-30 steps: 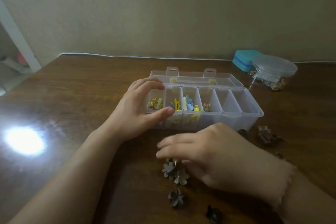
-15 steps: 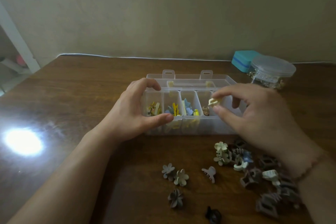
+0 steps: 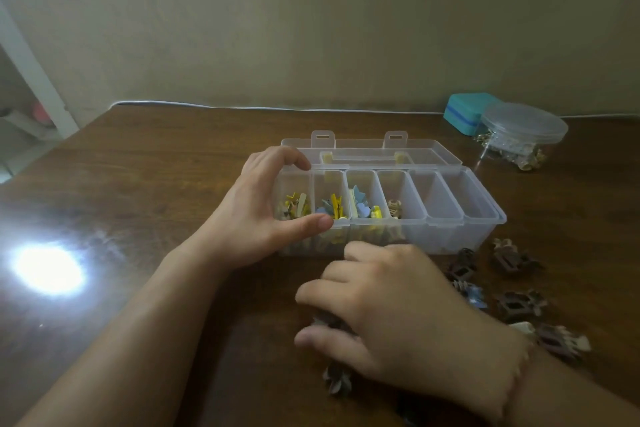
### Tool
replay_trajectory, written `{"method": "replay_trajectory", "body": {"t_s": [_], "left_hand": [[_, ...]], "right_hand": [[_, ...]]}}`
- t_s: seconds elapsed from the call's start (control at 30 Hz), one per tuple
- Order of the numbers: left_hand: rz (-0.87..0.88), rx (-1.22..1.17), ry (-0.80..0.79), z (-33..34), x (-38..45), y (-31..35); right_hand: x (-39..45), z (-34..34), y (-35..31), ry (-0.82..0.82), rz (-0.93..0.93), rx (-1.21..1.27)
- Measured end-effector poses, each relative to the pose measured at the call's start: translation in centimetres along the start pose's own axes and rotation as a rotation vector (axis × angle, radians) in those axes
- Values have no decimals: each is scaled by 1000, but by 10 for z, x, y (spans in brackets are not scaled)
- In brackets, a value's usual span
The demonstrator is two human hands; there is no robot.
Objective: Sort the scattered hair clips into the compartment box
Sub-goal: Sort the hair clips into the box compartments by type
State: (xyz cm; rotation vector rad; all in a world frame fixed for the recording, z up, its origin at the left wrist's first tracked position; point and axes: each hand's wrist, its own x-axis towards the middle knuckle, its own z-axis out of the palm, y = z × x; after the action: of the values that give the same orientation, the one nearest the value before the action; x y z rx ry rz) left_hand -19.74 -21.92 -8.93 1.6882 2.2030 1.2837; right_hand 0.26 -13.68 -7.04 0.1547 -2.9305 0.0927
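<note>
R hand (image 3: 398,308) back on clips (image 3: 337,380), L hand (image 3: 256,215) grips box (image 3: 450,232)

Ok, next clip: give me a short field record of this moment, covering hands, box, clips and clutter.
left hand: grips the box's left end
right hand: lowered over clips in front of the box; grasp hidden
box: clear, lid open, six compartments
filled: the four left compartments; the two right ones look empty
loose clips: scattered on the table, mostly brown
behind: teal case, clear round tub
</note>
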Motion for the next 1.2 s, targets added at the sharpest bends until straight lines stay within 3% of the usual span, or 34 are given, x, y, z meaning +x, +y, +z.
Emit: {"method": "replay_trajectory", "body": {"t_s": [0.1,0.2,0.3,0.4,0.53,0.67,0.7,0.8,0.9,1.07,1.2], "left_hand": [[1,4,-8,0,1,0],[7,1,0,0,1,0],[1,-6,-8,-1,1,2],[-17,-1,-25,-2,1,3],[-21,-6,-23,-2,1,4],[-26,-10,-20,-2,2,3],[-24,-12,-19,-2,2,3],[-12,-6,-3,-1,1,2],[-13,-6,-8,-1,1,1],[-22,-7,-7,-1,1,2],[-20,-12,-9,-1,1,2]], "right_hand": [[3,6,0,19,-41,-67],[2,-2,5,155,-39,22],[-4,-18,27,387,134,186],[-14,-30,57,517,352,115],[-18,-26,71,371,485,47],[-16,-37,56,443,353,49],[-16,-40,50,393,266,93],[-17,-39,29,10,-24,71],[-13,-28,26,-201,-108,2],[-11,-18,31,-107,-168,-8],[-15,-31,54,236,44,148]]}}
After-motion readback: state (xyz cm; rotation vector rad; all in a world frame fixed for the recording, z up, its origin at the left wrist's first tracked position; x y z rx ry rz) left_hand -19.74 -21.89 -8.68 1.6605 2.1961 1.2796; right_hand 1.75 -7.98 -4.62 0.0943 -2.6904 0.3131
